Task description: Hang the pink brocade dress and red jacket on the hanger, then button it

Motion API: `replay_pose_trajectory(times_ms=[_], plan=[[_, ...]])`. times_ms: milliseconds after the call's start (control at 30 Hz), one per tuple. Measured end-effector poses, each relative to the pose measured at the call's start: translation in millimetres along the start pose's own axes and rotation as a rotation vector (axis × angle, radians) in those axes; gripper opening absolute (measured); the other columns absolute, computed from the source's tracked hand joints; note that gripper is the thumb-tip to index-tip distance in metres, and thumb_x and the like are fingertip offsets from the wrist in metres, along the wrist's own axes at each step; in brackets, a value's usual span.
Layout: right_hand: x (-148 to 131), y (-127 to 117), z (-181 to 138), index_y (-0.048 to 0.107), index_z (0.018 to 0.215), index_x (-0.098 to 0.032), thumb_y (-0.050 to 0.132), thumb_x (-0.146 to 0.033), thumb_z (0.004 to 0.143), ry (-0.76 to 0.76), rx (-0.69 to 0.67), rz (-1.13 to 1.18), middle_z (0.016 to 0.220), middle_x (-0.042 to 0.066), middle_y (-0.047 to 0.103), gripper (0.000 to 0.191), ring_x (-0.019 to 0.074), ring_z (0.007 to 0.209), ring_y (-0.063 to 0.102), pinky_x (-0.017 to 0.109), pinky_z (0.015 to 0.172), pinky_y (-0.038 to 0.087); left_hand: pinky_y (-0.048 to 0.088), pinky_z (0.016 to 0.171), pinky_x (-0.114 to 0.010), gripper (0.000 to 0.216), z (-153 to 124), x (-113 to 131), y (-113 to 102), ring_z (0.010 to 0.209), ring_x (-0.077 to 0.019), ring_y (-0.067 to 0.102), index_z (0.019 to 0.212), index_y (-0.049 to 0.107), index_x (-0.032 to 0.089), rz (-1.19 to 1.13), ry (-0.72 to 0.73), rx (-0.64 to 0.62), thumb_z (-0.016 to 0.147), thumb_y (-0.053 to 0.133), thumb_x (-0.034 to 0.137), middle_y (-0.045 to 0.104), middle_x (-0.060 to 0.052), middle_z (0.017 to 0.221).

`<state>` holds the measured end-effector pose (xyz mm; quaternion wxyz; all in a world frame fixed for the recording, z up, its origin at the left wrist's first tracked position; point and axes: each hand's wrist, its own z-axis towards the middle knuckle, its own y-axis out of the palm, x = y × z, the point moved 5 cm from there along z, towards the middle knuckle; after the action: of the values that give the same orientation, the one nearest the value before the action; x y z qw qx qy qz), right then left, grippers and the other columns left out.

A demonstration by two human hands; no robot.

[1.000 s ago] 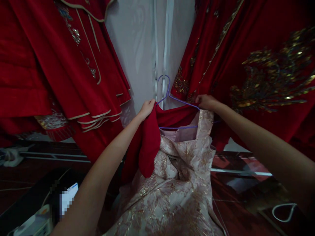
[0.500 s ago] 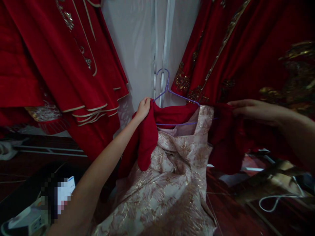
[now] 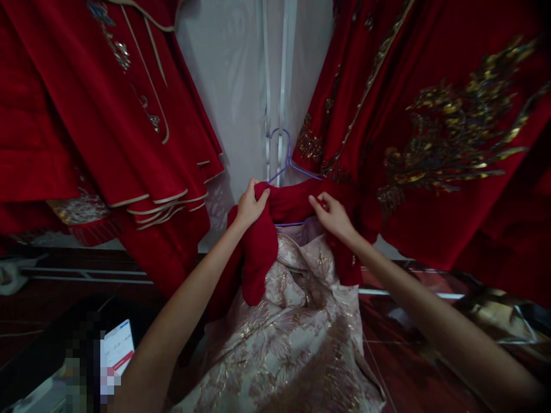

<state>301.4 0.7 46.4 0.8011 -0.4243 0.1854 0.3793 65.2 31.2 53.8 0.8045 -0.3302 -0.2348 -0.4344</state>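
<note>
A pale pink dress with a gold floral pattern (image 3: 284,338) hangs in front of me on a thin purple hanger (image 3: 289,155). Over its shoulders lies a plain red garment (image 3: 260,264), draped down both sides of the neckline. My left hand (image 3: 252,203) is closed on the red cloth at the left shoulder, close to the hanger's arm. At the right shoulder my right hand (image 3: 331,215) has its fingers curled on the same red garment, thumb and forefinger close together. The right end of the hanger is hidden under the cloth.
Red gowns with trim and beading (image 3: 146,126) hang at the left, and a red gown with gold embroidery (image 3: 465,126) at the right. White metal rails (image 3: 282,69) run up behind the hanger. A lit screen (image 3: 120,347) shows at lower left.
My right hand has come inward from the far right to the dress's right shoulder, bringing the red cloth over it. My left hand keeps its hold at the left shoulder.
</note>
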Motion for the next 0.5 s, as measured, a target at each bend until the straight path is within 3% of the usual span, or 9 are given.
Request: replay_pose_trajectory(times_ms=[100,167,333,433,500], plan=[[-28.5,34.1,-26.5,0.040,0.071,-0.021,0.039,-0.051,0.087,-0.096,-0.207,0.084,0.061,-0.004,0.042,0.034,0.0102,0.055,0.040,0.022,0.056,0.033,0.042,0.072,-0.026,0.012,6.7,-6.7,-1.8,0.069,-0.0149,0.056,0.085,0.045,0.022,0.023,0.052,-0.002,0.083,0.050,0.032,0.055,0.002,0.072],[-34.8,39.3,-35.8,0.040,0.073,-0.021,0.039,-0.049,0.087,-0.119,-0.265,0.105,0.062,-0.005,0.042,0.032,0.0095,0.054,0.040,0.021,0.055,0.032,0.043,0.075,-0.028,0.009,9.2,-8.0,-6.4,0.073,-0.0151,0.056,0.086,0.046,0.021,0.068,0.115,-0.019,0.083,0.049,0.029,0.055,0.000,0.077],[-23.8,7.6,-30.4,0.043,0.076,-0.021,0.043,-0.045,0.088,-0.163,-0.180,-0.010,0.064,-0.004,0.044,0.027,0.0102,0.056,0.042,0.022,0.057,0.032,0.038,0.088,-0.034,0.008,-12.6,-0.9,-31.4,0.096,-0.0215,0.051,0.086,0.049,0.018,0.402,0.265,0.056,0.079,0.052,0.020,0.053,-0.008,0.096],[-20.7,-5.7,-26.0,0.043,0.073,-0.020,0.043,-0.042,0.088,-0.219,-0.072,-0.076,0.068,-0.001,0.046,0.027,0.0123,0.063,0.044,0.024,0.062,0.033,0.041,0.078,-0.029,0.004,-40.3,-0.5,-23.7,0.083,-0.0183,0.053,0.083,0.049,0.019,0.447,0.269,-0.143,0.079,0.050,0.020,0.054,-0.004,0.084],[-21.0,1.0,-25.1,0.042,0.072,-0.020,0.042,-0.041,0.089,-0.202,-0.066,-0.039,0.068,-0.001,0.046,0.027,0.0127,0.064,0.044,0.024,0.062,0.034,0.041,0.071,-0.025,0.005,-57.6,2.1,-7.9,0.074,-0.0151,0.054,0.083,0.049,0.019,0.374,0.239,-0.253,0.079,0.051,0.019,0.054,-0.001,0.078]])
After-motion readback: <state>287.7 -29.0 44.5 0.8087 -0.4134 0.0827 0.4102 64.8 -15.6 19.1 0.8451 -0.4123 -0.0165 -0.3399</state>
